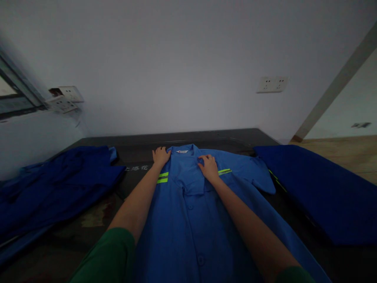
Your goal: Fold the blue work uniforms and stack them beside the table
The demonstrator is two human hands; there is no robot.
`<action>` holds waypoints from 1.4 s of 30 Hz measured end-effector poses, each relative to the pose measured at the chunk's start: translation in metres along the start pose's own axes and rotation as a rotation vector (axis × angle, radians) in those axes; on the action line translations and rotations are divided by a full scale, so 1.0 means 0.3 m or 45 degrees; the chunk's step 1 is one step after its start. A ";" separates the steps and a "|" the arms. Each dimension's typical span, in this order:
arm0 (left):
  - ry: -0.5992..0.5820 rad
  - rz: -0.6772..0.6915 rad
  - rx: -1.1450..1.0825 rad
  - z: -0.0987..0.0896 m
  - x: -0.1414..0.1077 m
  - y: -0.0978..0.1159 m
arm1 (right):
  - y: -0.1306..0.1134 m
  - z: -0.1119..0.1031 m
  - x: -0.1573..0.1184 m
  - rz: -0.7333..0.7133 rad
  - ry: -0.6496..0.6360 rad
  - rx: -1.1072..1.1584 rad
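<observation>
A blue short-sleeved work shirt (pixel 176 220) with yellow-green reflective strips lies front up on a dark table, its collar at the far end. My left hand (pixel 161 155) rests flat on the shoulder edge left of the collar, fingers stretched out. Beside the collar on the other side, my right hand (pixel 209 167) has thumb and fingers bent together on the shirt's cloth. The sleeve on the right spreads outward; the one on the left does not show. A white label (pixel 182 151) sits inside the collar, and buttons run down the front.
Dark blue garments (pixel 67 177) lie heaped on the left of the table (pixel 165 137). A folded dark blue garment (pixel 318 184) lies on the right. Behind stands a wall with a socket plate (pixel 272 84); more sockets (pixel 63 103) are in the left corner.
</observation>
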State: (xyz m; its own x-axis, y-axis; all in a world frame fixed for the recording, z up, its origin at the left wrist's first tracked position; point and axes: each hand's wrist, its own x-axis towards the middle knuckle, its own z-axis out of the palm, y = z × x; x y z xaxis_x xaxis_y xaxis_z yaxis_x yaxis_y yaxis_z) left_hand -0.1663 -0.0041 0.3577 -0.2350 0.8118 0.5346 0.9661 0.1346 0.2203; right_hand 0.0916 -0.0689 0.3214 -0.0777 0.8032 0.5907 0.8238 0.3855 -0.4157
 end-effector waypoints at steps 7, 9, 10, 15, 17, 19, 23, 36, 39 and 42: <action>0.008 0.173 -0.109 0.003 0.059 0.006 | 0.004 -0.007 0.008 -0.008 -0.037 0.084; -0.015 0.211 -0.135 0.001 0.072 0.011 | 0.006 -0.008 0.009 -0.027 -0.022 0.116; -0.032 0.224 -0.145 0.000 0.078 0.014 | 0.008 -0.007 0.009 -0.035 -0.009 0.133; -0.167 0.196 -0.145 -0.012 0.088 0.031 | 0.016 0.001 0.013 -0.019 0.089 0.283; -0.194 0.194 -0.097 -0.012 0.085 0.044 | 0.019 0.006 0.014 -0.014 0.111 0.323; -0.181 0.181 -0.023 -0.008 0.080 0.059 | 0.022 0.010 0.014 -0.036 0.106 0.316; -0.083 0.089 0.092 -0.014 0.065 0.074 | 0.025 0.011 0.017 -0.063 0.065 0.237; -0.177 0.422 0.025 -0.042 -0.024 0.040 | -0.025 -0.025 0.000 -0.118 0.062 0.201; -0.240 0.363 0.082 0.000 -0.033 0.042 | -0.036 -0.027 -0.015 -0.219 -0.062 0.132; -0.306 0.265 0.106 0.014 -0.025 0.040 | -0.039 -0.024 -0.021 -0.233 -0.158 0.050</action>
State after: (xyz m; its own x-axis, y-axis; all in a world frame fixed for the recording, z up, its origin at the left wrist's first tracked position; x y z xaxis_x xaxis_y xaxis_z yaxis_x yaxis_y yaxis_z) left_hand -0.1524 -0.0062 0.3528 -0.0090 0.9364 0.3509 0.9985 -0.0106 0.0538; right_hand 0.0865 -0.0819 0.3276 -0.2945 0.7670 0.5701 0.7674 0.5454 -0.3373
